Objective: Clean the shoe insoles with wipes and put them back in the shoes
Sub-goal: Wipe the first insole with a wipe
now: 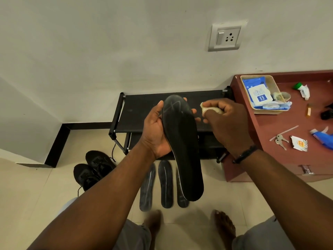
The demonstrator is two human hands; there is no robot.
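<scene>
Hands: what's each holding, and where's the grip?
Left hand holds the black insole by its front half, toe end. Right hand grips a crumpled wipe.

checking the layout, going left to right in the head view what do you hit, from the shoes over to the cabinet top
black shoes → left hand → held insole → right hand gripping a crumpled wipe → wipes pack in its basket → keys → torn sachet

A plain white painted wall [108, 42] carries a grey switch-and-socket plate [226, 37]; below it stand a black metal-framed shoe rack [137, 112], cream floor tiles [27, 195] and, right, a reddish-brown wooden cabinet [270, 134].
</scene>
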